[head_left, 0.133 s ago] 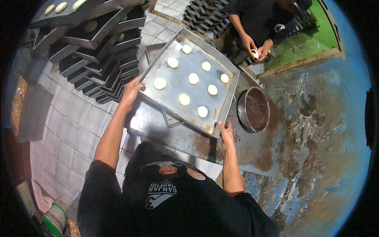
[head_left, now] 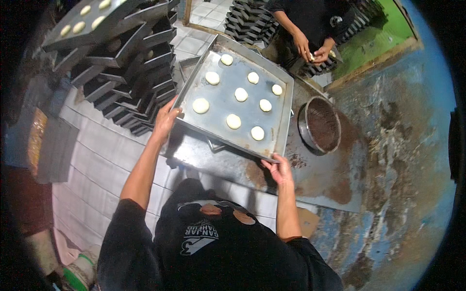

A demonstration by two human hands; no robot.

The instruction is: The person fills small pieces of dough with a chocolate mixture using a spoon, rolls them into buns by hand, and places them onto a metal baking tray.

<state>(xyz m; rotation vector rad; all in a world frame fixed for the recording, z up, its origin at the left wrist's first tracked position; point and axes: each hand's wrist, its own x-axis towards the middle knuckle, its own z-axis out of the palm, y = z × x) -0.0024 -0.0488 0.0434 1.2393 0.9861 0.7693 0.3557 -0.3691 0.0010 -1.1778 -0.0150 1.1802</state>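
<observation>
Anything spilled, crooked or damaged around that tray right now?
Brown powder is scattered on the metal work surface beside the round sieve. The baking tray, gripped at opposite edges by the left hand and right hand, sits skewed to that surface. Its dough rounds look evenly spaced and intact.

The single head-mounted fisheye camera looks steeply down from above the person's chest, with both forearms entering from 6 o'clock. It sits near the metal baking tray, which fills the centre. The view faces toward 12 o'clock, where a second person's hands appear; straight edges bend at the rim.
</observation>
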